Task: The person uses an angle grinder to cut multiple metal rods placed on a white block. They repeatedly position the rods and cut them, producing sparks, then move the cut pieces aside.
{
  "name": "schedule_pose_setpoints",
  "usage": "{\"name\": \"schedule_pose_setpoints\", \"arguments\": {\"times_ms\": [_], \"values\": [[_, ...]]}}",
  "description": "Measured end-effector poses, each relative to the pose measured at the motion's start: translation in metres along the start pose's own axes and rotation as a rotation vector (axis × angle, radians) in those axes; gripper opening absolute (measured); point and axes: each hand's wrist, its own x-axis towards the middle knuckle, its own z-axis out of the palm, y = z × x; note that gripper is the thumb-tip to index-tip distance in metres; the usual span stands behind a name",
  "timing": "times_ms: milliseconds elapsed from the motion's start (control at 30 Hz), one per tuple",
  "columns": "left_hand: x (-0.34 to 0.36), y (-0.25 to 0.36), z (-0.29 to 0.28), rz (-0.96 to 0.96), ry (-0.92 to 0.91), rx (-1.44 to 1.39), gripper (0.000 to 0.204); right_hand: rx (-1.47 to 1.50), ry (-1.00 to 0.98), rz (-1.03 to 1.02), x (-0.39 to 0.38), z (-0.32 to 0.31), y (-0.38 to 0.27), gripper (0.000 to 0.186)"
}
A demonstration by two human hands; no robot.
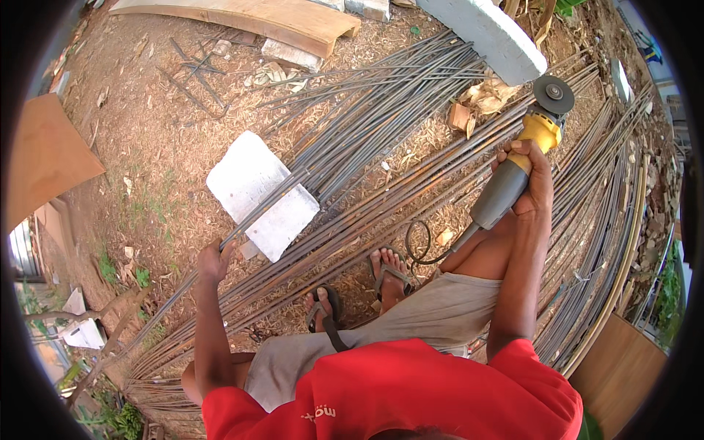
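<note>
left hand (213,262) is closing fully around a long thin rusty steel rod (273,202) lying over a white foam block (257,192) | right hand (529,176) is gripping a yellow-and-grey angle grinder (522,158) by its body | rod likely stiff, springy, rough, best held near the block

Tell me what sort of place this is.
Most likely an outdoor building site or rebar yard. Long steel rods lie in bundles on bare dirt, the right hand holds an angle grinder, and the left hand grips a single rod resting over a white block.
</note>
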Motion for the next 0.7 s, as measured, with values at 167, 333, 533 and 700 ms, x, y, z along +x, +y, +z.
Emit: {"name": "schedule_pose_setpoints", "arguments": {"times_ms": [167,333,533,700], "values": [[0.039,0.143,-0.016,0.033,0.013,-0.024,0.087,0.031,-0.035,-0.038,0.011,-0.004,-0.012,0.016],[0.108,0.337,-0.037,0.156,-0.026,-0.099,0.099,0.085,-0.031,-0.072,0.007,0.009,-0.020,0.017],[0.200,0.523,-0.038,0.259,-0.166,-0.257,0.094,0.103,0.043,-0.074,-0.014,0.026,-0.027,0.019],[0.242,0.537,0.009,0.408,-0.092,-0.285,0.092,0.046,0.037,-0.063,-0.016,0.020,-0.018,0.021]]}}
